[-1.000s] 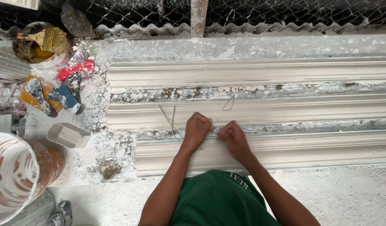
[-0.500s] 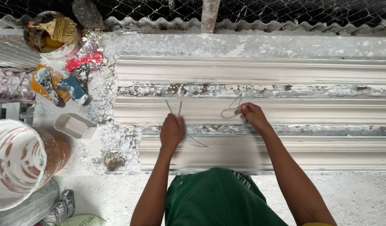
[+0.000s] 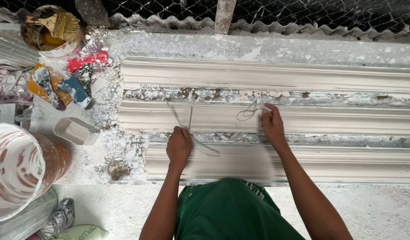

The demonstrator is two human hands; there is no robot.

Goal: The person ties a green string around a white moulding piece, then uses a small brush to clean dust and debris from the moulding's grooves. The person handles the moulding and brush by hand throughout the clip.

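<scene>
Where the pale plaster mouldings (image 3: 303, 118) lie side by side along the desk (image 3: 258, 46), thin wires (image 3: 187, 122) rest across the middle moulding, just left of centre. The left hand (image 3: 179, 146) sits on them with its fingers curled tight around the wire ends, two strands fanning up and away from the fist and another curving off to the right over the lower moulding. To the right, apart from the left hand, the right hand (image 3: 272, 126) lies on the same middle moulding, its fingers pinched close on a small looped piece of wire (image 3: 247, 112) that curls just left of the fingertips. Both forearms reach up from a green shirt (image 3: 231, 211) at the bottom edge. The upper moulding lies untouched beyond the hands, with flaked plaster between the strips. Left of the mouldings, on the crusted desk, stand a small white rectangular tub (image 3: 74, 130), several plaster-smeared scrapers (image 3: 76, 73) in red, blue and orange, and a tin holding a brush (image 3: 51, 29). A large plaster-streaked bucket (image 3: 22, 169) sits at the far left, and wire mesh (image 3: 303, 13) runs along the back.
</scene>
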